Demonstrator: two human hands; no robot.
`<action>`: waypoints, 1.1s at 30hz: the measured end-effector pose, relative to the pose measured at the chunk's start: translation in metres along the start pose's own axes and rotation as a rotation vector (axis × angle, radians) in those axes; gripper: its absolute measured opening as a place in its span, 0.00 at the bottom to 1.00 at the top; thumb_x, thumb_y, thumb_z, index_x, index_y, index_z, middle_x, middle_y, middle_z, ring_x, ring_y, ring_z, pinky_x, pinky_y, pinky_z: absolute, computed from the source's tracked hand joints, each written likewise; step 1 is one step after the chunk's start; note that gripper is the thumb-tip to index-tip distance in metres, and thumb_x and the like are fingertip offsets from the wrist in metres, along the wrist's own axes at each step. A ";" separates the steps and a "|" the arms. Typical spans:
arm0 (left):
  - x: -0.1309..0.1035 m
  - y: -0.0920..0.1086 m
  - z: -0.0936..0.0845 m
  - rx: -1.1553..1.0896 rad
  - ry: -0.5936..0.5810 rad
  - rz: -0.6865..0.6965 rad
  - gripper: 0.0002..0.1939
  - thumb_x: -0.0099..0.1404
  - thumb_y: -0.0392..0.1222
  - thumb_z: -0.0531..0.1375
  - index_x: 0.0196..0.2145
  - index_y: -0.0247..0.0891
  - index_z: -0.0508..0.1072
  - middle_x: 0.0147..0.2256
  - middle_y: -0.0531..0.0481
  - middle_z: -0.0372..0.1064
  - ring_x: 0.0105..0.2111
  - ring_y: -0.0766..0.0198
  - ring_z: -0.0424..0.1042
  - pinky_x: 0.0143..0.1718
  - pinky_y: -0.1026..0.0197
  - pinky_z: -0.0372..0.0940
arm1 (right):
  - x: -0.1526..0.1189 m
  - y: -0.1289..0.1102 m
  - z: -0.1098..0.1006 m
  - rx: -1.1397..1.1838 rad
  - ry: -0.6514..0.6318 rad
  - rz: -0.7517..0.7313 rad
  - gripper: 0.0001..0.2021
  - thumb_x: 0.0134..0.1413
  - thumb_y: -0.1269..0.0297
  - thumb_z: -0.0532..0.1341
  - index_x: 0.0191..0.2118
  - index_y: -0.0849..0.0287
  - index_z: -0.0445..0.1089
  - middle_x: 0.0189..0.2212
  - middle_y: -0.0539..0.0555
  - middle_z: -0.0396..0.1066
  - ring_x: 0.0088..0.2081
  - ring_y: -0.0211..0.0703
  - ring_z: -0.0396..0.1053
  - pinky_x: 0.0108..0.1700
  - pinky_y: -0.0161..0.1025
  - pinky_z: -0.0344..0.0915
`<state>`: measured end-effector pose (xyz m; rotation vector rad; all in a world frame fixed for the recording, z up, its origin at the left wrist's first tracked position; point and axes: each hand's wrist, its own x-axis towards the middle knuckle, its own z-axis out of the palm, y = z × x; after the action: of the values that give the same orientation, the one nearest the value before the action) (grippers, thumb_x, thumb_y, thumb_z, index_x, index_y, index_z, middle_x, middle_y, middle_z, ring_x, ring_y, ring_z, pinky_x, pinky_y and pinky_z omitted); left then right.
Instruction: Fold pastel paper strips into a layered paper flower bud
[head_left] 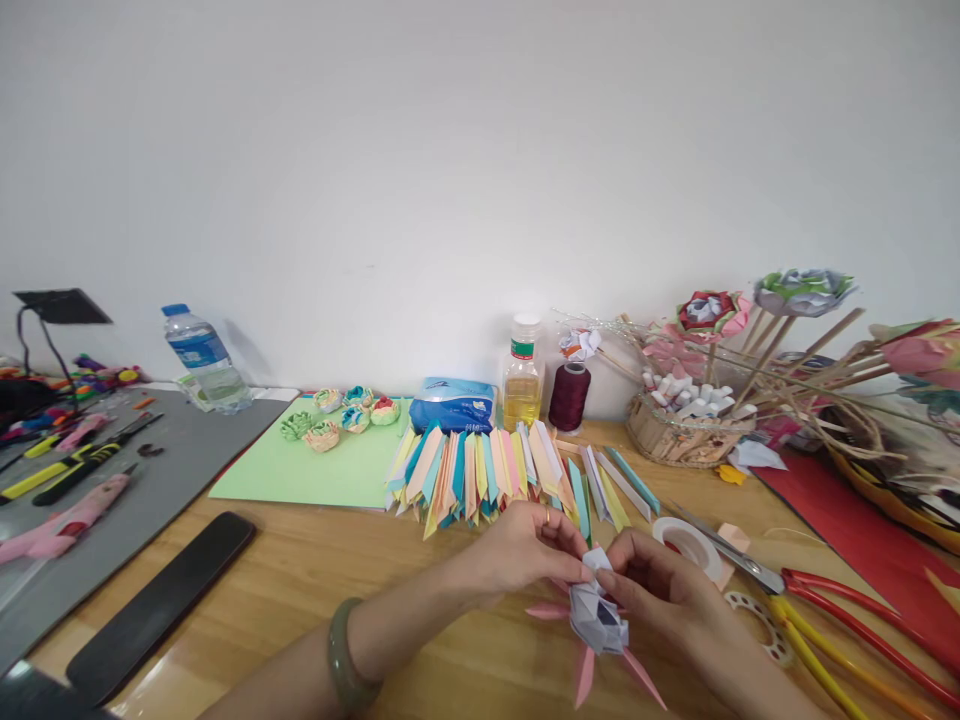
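Between my two hands, low and right of centre, is a folded paper flower (598,618) with a pale lilac middle and pink pointed petals spreading out below it. My left hand (536,550) pinches its upper left edge with thumb and fingers. From the other side my right hand (652,580) grips the same lilac paper, its thumb across the front. Just behind the hands lies a long row of folded paper strips (480,470) in several colours. To the right of my right hand is a roll of white tape (686,545).
Red-handled scissors (772,575) and yellow-handled pliers (814,660) lie at right. Behind stand a thread spool (570,398), a bottle of yellow liquid (523,375) and a basket (686,435) near paper flowers on sticks. Leftward are green paper (300,475), a black case (165,600) and a water bottle (202,355).
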<state>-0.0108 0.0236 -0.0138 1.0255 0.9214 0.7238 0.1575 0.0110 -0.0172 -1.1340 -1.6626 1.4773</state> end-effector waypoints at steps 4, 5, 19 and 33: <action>-0.001 0.004 -0.003 0.000 -0.071 -0.021 0.11 0.38 0.37 0.65 0.23 0.31 0.70 0.21 0.55 0.66 0.22 0.71 0.64 0.29 0.63 0.60 | -0.002 -0.006 -0.002 0.093 -0.080 0.048 0.11 0.47 0.56 0.60 0.27 0.60 0.65 0.23 0.48 0.66 0.27 0.37 0.65 0.30 0.35 0.63; -0.002 0.005 -0.003 0.005 -0.083 -0.025 0.12 0.38 0.38 0.65 0.23 0.31 0.70 0.21 0.55 0.66 0.22 0.71 0.64 0.29 0.63 0.60 | -0.002 -0.007 -0.002 0.107 -0.088 0.067 0.12 0.47 0.56 0.60 0.27 0.60 0.65 0.23 0.49 0.66 0.27 0.37 0.66 0.31 0.35 0.64; 0.002 -0.002 0.000 0.077 0.025 0.022 0.08 0.39 0.34 0.63 0.21 0.32 0.68 0.19 0.55 0.64 0.22 0.72 0.63 0.27 0.65 0.59 | -0.004 -0.004 0.005 -0.266 0.069 -0.050 0.10 0.51 0.61 0.56 0.24 0.59 0.63 0.19 0.48 0.65 0.22 0.35 0.62 0.23 0.31 0.59; -0.010 -0.002 0.010 0.513 0.172 0.372 0.03 0.49 0.31 0.56 0.21 0.34 0.69 0.26 0.52 0.63 0.24 0.71 0.63 0.26 0.68 0.60 | -0.004 -0.004 -0.005 -0.667 0.062 -0.255 0.10 0.54 0.61 0.52 0.28 0.56 0.67 0.23 0.50 0.72 0.26 0.40 0.68 0.27 0.33 0.63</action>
<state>-0.0063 0.0110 -0.0105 1.6360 1.1099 0.9179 0.1633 0.0098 -0.0121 -1.2144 -2.2349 0.7284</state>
